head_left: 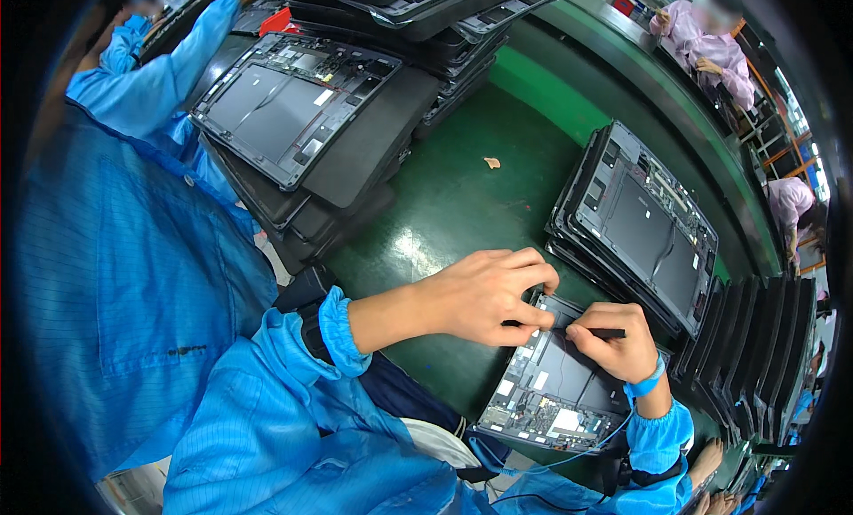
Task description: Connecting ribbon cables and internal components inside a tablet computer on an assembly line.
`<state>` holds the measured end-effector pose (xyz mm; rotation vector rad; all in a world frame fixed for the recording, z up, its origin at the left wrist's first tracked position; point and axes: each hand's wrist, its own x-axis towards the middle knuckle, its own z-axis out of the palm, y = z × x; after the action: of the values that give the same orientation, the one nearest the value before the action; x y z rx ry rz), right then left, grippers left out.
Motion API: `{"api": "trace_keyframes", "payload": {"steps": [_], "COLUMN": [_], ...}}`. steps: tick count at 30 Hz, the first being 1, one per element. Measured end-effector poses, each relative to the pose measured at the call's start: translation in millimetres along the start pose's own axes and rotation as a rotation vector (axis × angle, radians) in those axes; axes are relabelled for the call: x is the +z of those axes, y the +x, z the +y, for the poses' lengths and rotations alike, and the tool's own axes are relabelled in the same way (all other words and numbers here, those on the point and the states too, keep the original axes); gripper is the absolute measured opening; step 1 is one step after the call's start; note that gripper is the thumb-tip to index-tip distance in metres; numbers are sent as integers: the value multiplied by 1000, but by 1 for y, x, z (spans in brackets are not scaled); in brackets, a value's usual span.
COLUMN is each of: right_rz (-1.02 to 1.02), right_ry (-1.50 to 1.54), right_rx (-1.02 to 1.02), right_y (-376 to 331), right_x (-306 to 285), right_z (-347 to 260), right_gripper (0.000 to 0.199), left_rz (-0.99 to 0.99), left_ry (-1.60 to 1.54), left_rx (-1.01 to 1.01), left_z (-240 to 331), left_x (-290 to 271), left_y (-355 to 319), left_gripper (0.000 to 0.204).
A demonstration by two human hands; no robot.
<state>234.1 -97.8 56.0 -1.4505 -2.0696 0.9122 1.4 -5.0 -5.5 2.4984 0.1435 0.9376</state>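
Note:
In front of me lies an opened tablet-like device [544, 373], its circuit board and dark inner panels exposed. My left hand [484, 297] reaches over its far left corner. Its fingers are bent and its thumb and forefinger stand apart, their tips resting at the device. My right hand [622, 342] is closed in a pinch above the far right part of the device. From that pinch a thin black tool [609, 334] sticks out; its tip is hidden, so its exact kind is unclear. A blue wrist strap [646, 378] with a cord circles my right wrist.
Beyond my right hand is a stack of opened devices [653, 217], with a row of dark upright panels [755, 355] beside it. More opened devices [284, 106] are piled at the far left, near a co-worker's blue sleeve [191, 53]. An orange scrap [491, 163] lies on the green table [471, 195].

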Motion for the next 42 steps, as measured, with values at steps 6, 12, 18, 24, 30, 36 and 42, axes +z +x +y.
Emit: {"api": "trace_keyframes", "payload": {"steps": [6,12,18,24,30,36,42], "right_rz": [-49,-46,-54,-82,-19,313,398], "right_ry": [-82,-32,-73,-42,-45,-34,-40], "right_rx": [-53,-99,-129,-121,-83,66,232], "right_y": [5,5,9,8,-1,-18,-21], "right_x": [-2,-1,-1,-2,7,41,51], "right_z": [2,8,8,13,11,-1,-20], "right_gripper": [9,9,9,11,12,17,18], "left_rz": [-12,-18,-28,-24,-13,-10,39], "left_ry": [-15,-21,-6,1,13,23,49], "left_rx": [-19,-14,-22,-20,-12,-8,22], "left_z": [-1,-1,0,0,0,0,3], "left_x": [-1,-1,-3,-2,-1,1,0], "left_y": [0,0,0,-1,-1,-2,-2], "left_gripper": [12,11,12,12,12,11,20]}}
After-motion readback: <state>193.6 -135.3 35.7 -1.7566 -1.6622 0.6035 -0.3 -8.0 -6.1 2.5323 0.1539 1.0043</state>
